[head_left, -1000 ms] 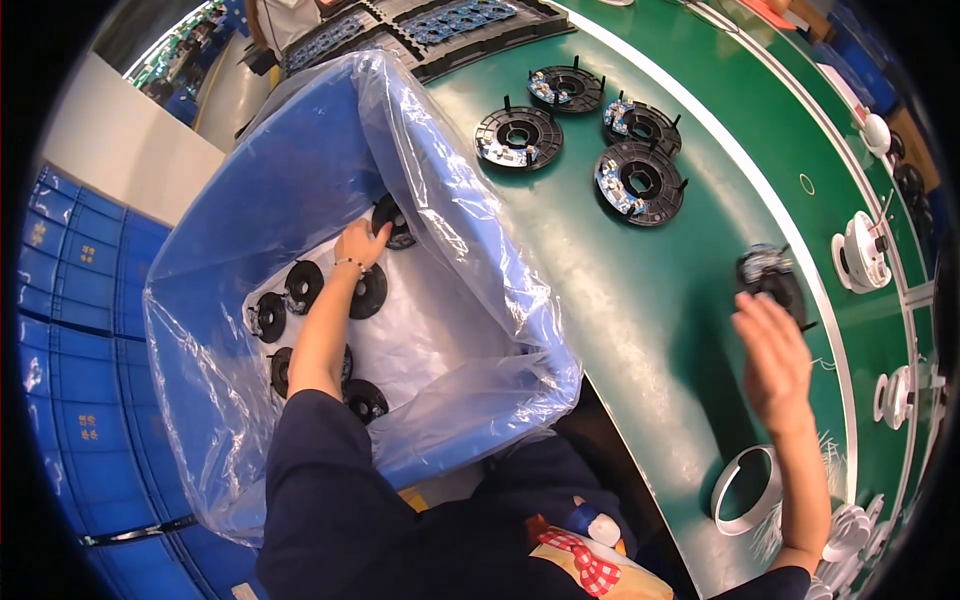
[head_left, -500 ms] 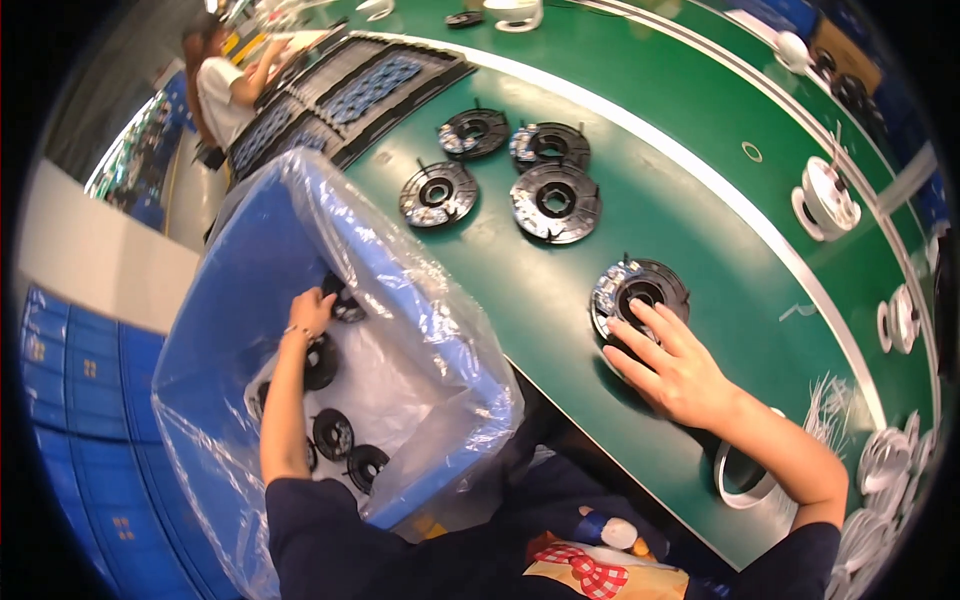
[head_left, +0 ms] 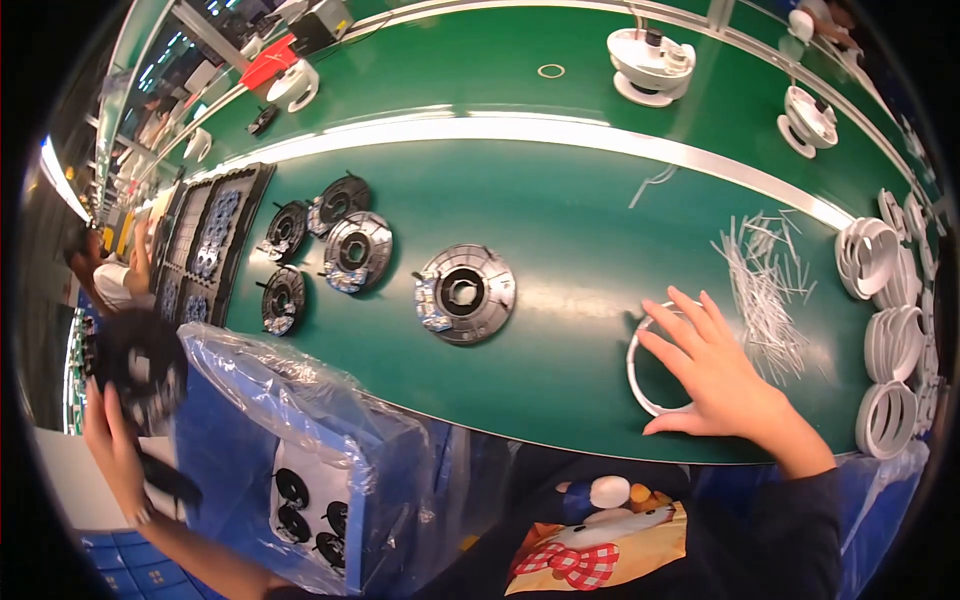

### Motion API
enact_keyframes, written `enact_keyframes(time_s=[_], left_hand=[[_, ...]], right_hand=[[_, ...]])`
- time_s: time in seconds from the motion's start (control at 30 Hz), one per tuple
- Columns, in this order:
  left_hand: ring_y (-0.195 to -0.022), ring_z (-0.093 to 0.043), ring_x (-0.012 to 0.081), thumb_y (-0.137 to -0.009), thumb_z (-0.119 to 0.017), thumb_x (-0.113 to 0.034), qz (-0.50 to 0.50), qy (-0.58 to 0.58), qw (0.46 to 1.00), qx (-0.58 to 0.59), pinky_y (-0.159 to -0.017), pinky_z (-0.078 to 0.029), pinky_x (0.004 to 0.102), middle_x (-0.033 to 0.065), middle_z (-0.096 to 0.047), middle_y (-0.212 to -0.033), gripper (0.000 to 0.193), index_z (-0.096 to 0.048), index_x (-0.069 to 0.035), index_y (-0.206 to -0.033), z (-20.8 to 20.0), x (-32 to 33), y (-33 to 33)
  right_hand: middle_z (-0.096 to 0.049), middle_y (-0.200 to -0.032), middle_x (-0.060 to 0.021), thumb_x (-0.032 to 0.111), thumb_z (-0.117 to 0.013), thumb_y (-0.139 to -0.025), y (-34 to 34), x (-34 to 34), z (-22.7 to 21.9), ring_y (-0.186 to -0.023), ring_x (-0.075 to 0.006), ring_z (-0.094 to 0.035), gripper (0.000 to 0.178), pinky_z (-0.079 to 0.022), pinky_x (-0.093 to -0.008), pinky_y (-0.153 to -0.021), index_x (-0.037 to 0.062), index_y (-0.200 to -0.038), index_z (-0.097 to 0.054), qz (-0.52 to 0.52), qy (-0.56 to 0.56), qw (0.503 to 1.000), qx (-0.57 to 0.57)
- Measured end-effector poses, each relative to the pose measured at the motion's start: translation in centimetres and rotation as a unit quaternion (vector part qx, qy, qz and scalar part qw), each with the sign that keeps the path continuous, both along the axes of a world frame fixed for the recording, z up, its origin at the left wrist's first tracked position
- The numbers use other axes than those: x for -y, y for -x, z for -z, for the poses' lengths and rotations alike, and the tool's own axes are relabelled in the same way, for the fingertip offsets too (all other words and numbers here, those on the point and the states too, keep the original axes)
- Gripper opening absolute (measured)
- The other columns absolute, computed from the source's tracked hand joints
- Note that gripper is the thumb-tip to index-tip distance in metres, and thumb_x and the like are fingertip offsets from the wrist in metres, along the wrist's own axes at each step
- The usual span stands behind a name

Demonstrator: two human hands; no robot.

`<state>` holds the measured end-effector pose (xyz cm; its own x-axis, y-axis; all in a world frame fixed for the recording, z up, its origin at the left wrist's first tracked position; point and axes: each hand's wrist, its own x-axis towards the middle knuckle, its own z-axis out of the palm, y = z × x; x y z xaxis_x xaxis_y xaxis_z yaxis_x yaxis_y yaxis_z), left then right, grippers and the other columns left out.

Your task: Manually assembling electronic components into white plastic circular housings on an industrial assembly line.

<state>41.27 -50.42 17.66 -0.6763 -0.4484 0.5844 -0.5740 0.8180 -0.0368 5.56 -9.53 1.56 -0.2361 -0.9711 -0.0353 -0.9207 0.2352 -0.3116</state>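
Observation:
My left hand (head_left: pixel 112 450) is raised over the left side of the bin, closed around the edge of a black round disc (head_left: pixel 140 365) with a hole in its middle. Motion blurs that disc, and a second dark shape (head_left: pixel 172 482) beneath it is unclear. On the green table, my right hand (head_left: pixel 705 365) lies over a white ring (head_left: pixel 637 375), fingers spread across it and thumb by its near edge. Left of this hand, a black disc with a circuit board (head_left: pixel 466 294) lies flat. Several similar discs (head_left: pixel 358 252) are grouped farther left.
The blue bin (head_left: pixel 385 490), lined with clear plastic, holds several black discs (head_left: pixel 292 487). Thin white strips (head_left: pixel 765 300) lie right of my right hand, near stacked white rings (head_left: pixel 887 420). Black trays (head_left: pixel 225 225) of blue parts sit far left. White lamp-like units (head_left: pixel 652 65) stand beyond the rail.
My view has turned right. My left hand has come up out of the bin with a black disc. My right hand has left the disc on the table and moved right to the white ring.

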Motion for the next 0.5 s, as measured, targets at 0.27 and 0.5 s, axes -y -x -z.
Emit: enact_keyframes(time_s=[0.27,0.5], left_hand=[[-0.057,-0.054,0.0137,-0.085,-0.045,-0.031,0.188,-0.425,0.885,-0.031,-0.055,-0.043,0.0268,0.0056,-0.055,-0.068,0.033,-0.054,-0.001,-0.078,12.3,4.6,33.0],[-0.056,-0.061,0.0142,-0.084,-0.042,-0.034,-0.028,-0.451,0.891,0.050,-0.062,-0.046,0.0251,0.0113,-0.063,-0.066,0.042,-0.057,0.006,-0.083,22.1,3.4,40.0]], right_hand=[[-0.018,-0.134,-0.0171,0.044,-0.075,-0.046,-0.4,-2.7,0.9,-0.122,-0.0429,-0.015,0.099,-0.013,-0.0611,-0.094,0.0056,-0.125,-0.030,0.001,-0.017,1.000,0.016],[-0.013,-0.135,-0.0198,0.031,-0.076,-0.049,1.1,-4.6,1.1,-0.122,-0.0445,-0.013,0.100,-0.017,-0.0567,-0.095,0.0089,-0.130,-0.022,0.040,-0.027,0.996,0.075]])
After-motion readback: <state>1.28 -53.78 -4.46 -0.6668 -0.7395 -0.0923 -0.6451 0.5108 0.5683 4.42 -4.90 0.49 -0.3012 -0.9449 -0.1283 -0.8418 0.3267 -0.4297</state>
